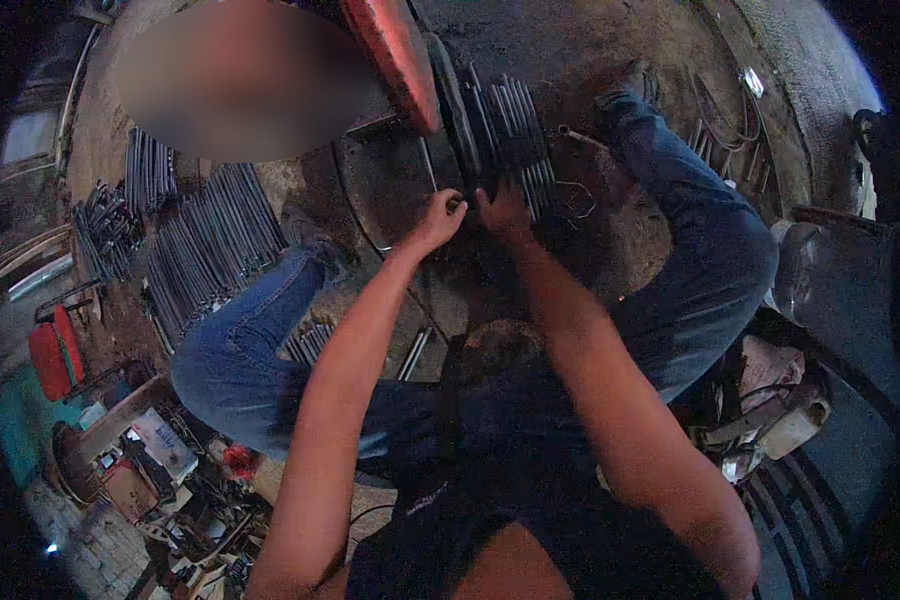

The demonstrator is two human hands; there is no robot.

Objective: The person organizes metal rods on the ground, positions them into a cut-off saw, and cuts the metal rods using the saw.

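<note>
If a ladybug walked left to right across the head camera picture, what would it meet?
Red object → large pile of dark rods → left hand → right hand → right knee in blue jeans.

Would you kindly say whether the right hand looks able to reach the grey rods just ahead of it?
Probably yes: the right hand is close to the grey rods ahead, with nothing visibly between.
</note>
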